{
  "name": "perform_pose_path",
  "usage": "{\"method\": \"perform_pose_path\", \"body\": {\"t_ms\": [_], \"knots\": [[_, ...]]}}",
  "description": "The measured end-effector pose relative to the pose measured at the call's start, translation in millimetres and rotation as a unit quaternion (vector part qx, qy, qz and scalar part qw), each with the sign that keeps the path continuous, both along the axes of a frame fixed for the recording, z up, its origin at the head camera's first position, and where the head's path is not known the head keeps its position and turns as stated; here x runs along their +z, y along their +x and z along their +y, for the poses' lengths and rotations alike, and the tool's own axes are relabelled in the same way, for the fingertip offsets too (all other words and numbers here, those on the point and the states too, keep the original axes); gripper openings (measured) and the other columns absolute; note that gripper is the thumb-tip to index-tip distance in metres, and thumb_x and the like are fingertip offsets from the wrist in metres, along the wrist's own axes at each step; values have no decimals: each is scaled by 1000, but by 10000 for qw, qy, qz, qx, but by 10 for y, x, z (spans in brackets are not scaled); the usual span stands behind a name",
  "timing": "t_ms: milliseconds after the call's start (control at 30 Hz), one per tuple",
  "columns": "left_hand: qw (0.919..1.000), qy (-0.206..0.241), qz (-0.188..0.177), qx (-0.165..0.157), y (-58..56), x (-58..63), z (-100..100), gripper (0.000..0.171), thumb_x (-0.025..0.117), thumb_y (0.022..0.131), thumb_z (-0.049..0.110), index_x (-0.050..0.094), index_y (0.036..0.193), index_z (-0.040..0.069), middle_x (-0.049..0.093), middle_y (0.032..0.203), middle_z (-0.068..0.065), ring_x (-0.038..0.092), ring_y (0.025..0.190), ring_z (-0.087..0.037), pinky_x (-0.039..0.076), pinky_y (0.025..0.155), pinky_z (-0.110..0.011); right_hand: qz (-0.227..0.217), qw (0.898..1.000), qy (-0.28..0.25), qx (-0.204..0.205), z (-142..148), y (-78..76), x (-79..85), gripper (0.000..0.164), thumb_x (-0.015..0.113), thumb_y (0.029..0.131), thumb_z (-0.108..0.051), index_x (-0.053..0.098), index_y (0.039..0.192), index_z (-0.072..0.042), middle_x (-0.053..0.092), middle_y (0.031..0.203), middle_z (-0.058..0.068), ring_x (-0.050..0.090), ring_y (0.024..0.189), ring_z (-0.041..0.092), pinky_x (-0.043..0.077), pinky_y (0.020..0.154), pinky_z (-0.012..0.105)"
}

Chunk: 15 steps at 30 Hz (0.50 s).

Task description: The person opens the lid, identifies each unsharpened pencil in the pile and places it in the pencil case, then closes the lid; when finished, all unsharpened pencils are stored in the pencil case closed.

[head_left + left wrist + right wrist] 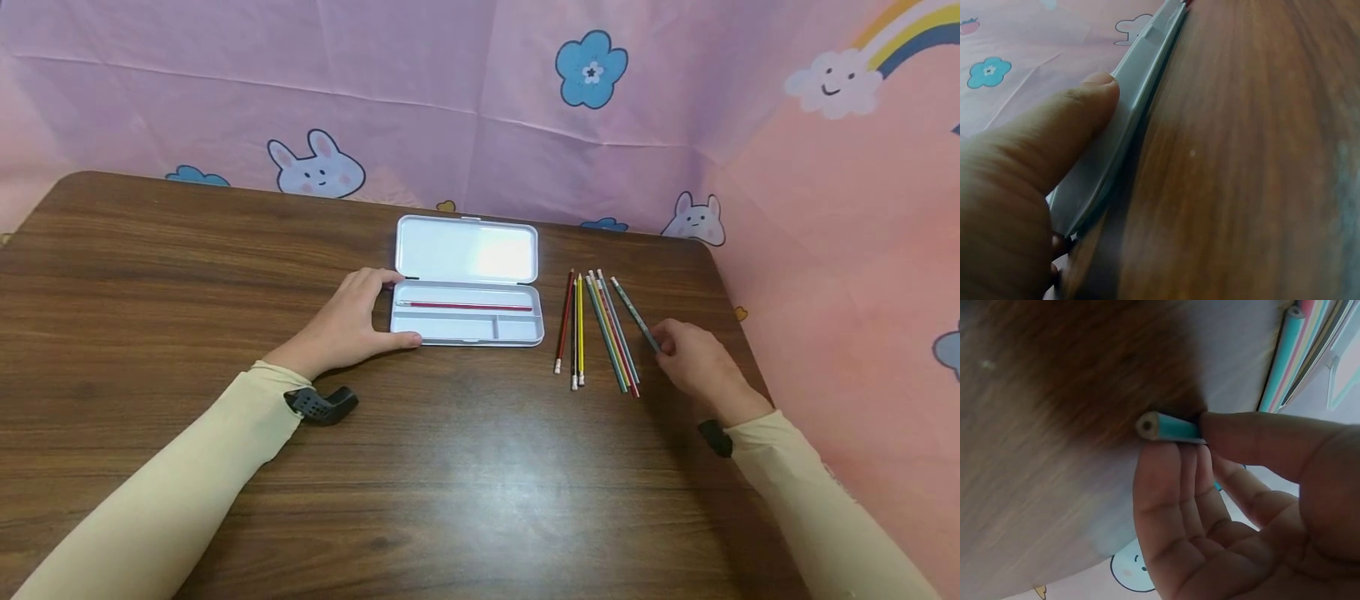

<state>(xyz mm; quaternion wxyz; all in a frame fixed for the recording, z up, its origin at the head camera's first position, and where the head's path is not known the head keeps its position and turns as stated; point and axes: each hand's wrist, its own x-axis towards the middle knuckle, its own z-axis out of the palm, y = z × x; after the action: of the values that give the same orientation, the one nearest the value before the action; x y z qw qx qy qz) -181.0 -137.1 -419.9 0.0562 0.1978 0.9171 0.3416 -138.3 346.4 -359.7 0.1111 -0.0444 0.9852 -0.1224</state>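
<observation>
A white pencil case [519, 330] lies open on the table, lid tilted back, with one red pencil [472, 306] in its long rear compartment. My left hand [341, 325] holds the case's left end, thumb along the front side and fingers at the back corner. In the left wrist view, the thumb presses the case's side wall [1107, 140]. Right of the other pencils, my right hand [697, 362] pinches a teal pencil [633, 310] by its near end. The right wrist view shows that pencil's unsharpened end [1147, 426] between thumb and fingers.
Between the case and my right hand lie several loose pencils: a dark red one [565, 321], a yellow one [581, 329] and a bunch of mixed colours [611, 333]. The brown wooden table [420, 467] meets a printed cloth [420, 100] behind and at right.
</observation>
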Motion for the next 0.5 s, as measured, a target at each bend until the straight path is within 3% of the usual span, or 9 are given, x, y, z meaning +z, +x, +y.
{"method": "perform_pose_path", "body": {"t_ms": [500], "knots": [[10000,38,-42,-5,-10,-6,-12,103,77,80,69,39,153,8,41,153,-13,34,143,-32,32,117,-56,-8,9991,-84,-410,16,62,37,21,63,96,-13,68,111,1,72,101,19,65,84,29,49,67,39]]}}
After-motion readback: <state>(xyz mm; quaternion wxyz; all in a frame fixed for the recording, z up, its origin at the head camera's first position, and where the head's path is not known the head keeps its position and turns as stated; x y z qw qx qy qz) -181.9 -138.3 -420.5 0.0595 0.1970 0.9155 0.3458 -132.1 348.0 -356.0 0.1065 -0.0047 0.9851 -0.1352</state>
